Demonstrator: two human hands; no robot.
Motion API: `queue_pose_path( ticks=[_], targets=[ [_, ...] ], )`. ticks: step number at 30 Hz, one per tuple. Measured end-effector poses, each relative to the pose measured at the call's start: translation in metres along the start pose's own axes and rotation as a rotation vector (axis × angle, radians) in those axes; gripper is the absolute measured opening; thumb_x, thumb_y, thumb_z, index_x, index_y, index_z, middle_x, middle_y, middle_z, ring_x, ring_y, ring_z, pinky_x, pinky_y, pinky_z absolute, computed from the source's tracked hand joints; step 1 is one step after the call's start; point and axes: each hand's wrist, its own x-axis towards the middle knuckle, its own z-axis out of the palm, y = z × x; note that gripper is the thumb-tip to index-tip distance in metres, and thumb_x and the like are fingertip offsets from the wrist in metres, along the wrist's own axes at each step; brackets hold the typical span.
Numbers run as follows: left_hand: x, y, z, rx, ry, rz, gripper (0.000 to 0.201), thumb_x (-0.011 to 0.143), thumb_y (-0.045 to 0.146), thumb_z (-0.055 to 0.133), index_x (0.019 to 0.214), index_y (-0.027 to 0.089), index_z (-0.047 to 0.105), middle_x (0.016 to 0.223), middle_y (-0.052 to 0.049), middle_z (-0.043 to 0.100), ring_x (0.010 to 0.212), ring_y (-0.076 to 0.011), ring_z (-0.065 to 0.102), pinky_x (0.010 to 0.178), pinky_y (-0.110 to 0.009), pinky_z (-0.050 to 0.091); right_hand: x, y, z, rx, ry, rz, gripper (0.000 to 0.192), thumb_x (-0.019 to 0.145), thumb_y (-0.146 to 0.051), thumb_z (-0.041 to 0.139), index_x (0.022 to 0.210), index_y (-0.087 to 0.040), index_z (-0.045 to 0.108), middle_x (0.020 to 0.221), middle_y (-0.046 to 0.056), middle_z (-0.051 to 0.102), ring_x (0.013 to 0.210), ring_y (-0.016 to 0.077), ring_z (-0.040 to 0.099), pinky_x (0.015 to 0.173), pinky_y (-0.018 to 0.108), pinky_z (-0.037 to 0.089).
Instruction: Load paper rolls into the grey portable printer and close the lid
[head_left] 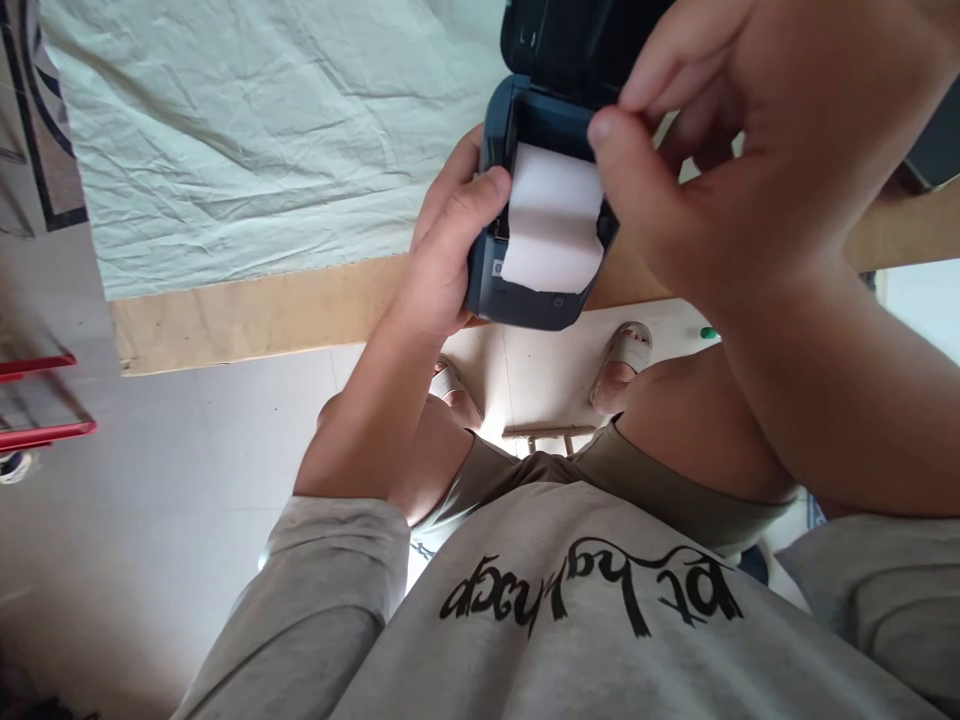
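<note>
At the table's (pixel 247 315) near edge, the left hand (pixel 450 250) grips the open printer (pixel 525 300) by its side while the right hand (pixel 720 170) pinches the paper (pixel 551 225); the cloth (pixel 262 130) alongside lies bare.

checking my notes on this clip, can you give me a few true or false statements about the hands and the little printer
1. The left hand grips the side of the dark blue printer. True.
2. The printer's lid is shut. False: it stands open, and the white paper shows.
3. The right hand has its fingertips at the top of the paper. True.
4. The printer lies flat on the pale cloth. False: it is held up at the table edge.
</note>
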Motion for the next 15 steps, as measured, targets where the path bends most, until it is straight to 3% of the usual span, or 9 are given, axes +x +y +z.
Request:
queue_pose_path(
  ticks=[4, 8, 12, 15],
  targets=[
    [-0.002, 0.0, 0.0, 0.025, 0.016, -0.004, 0.018, 0.075, 0.036, 0.047, 0.087, 0.026, 0.055, 0.065, -0.001, 0.046, 0.058, -0.0124, 0.041, 0.055, -0.028, 0.025, 0.003, -0.012, -0.002, -0.21, -0.301, 0.041, 0.029, 0.076, -0.043, 0.037, 0.096, -0.03, 0.053, 0.088, -0.003, 0.058, 0.087, 0.0199, 0.057, 0.068, 0.032, 0.041],
    [-0.002, 0.0, -0.002, 0.075, -0.028, 0.009, 0.022, 0.074, 0.042, 0.046, 0.083, 0.024, 0.055, 0.07, -0.002, 0.047, 0.062, -0.0119, 0.045, 0.054, -0.026, 0.028, 0.007, -0.015, -0.003, -0.254, -0.455, 0.089, 0.035, 0.074, -0.048, 0.038, 0.102, -0.032, 0.049, 0.087, 0.0, 0.057, 0.088, 0.025, 0.056, 0.069, 0.04, 0.043],
    [-0.005, 0.002, 0.0, 0.144, 0.0, -0.01, 0.022, 0.077, 0.036, 0.044, 0.087, 0.02, 0.054, 0.069, 0.0, 0.045, 0.061, -0.0086, 0.048, 0.054, -0.021, 0.031, 0.007, -0.011, -0.005, -0.059, -0.472, 0.054, 0.039, 0.069, -0.042, 0.049, 0.106, -0.032, 0.045, 0.094, -0.004, 0.057, 0.086, 0.0191, 0.055, 0.079, 0.04, 0.044],
    [-0.003, 0.002, 0.0, 0.098, -0.03, 0.016, 0.027, 0.079, 0.033, 0.037, 0.093, 0.017, 0.053, 0.073, 0.001, 0.046, 0.072, -0.0093, 0.054, 0.062, -0.02, 0.037, 0.004, -0.008, -0.013, 0.091, -0.385, 0.008, 0.039, 0.065, -0.033, 0.055, 0.104, -0.029, 0.048, 0.093, -0.008, 0.059, 0.066, 0.0077, 0.05, 0.079, 0.034, 0.042]
  ],
)
